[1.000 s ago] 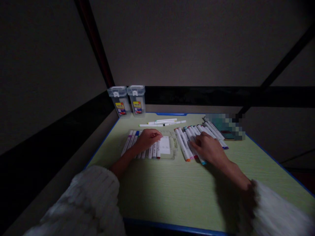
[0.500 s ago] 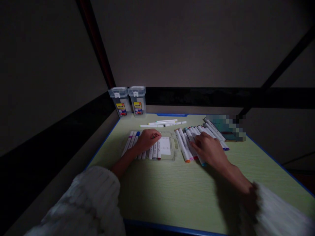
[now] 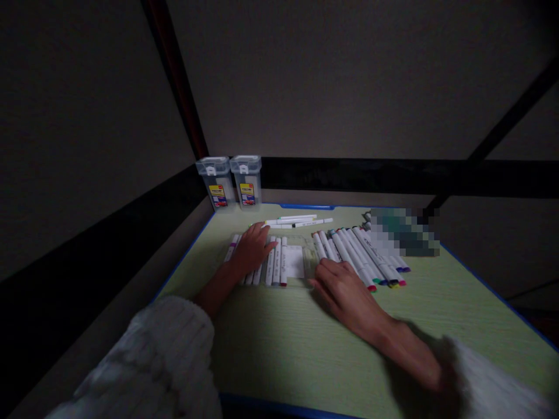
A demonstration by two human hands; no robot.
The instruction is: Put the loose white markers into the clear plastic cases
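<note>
Palm down and open, the left hand (image 3: 252, 250) lies across a clear plastic tray (image 3: 309, 256), its thumb apart from the fingers; it grips nothing that I can see. Its fingertips reach past the far side of the tray, just beside four loose markers (image 3: 312, 223). Right of the tray, the right hand (image 3: 343, 285) is bent over with its fingers curled – I cannot tell whether it has hold of anything, since the fingertips are mostly hidden.

Inside the tray is a row of markers (image 3: 283, 262), white-barrelled and laid side by side, partly covered by the left hand; the leftmost has a purple band and the rightmost a red end. A white card (image 3: 296, 262) fills part of the space to the right of the row. Beyond the right hand, a fan of markers (image 3: 371, 253) lies on the pale green table (image 3: 279, 355), with red, green, blue, yellow, pink and purple ends; a pixelated patch (image 3: 404, 233) covers something at its far right.

At the far left stand two upright, lidded boxes, a left box (image 3: 217, 181) and a right box (image 3: 247, 181) – translucent, each with a yellow-topped label.
</note>
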